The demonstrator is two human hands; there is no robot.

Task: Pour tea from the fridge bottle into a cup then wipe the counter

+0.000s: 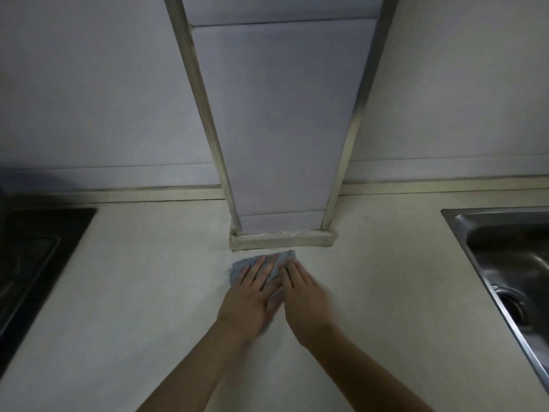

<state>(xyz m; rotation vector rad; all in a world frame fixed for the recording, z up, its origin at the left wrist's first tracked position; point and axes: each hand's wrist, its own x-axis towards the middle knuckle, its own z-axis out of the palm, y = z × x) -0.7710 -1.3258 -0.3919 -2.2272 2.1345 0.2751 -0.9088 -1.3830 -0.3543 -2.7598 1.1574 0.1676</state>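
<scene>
Pressing flat, straight fingers (259, 267) of both hands pin the blue cloth (285, 258) beneath.

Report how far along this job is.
Pouring: cannot be confirmed, no bottle or cup in view. In hand: left hand and right hand press flat on the blue cloth on the counter, by the wall column. Left: counter stretches toward the sink and hob, if unwiped.

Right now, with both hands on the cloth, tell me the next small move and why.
Probably draw the blue cloth back toward you across the counter. The left hand and the right hand both press flat on it, and it lies right at the foot of the wall column, so there seems to be no room to push farther forward.
</scene>
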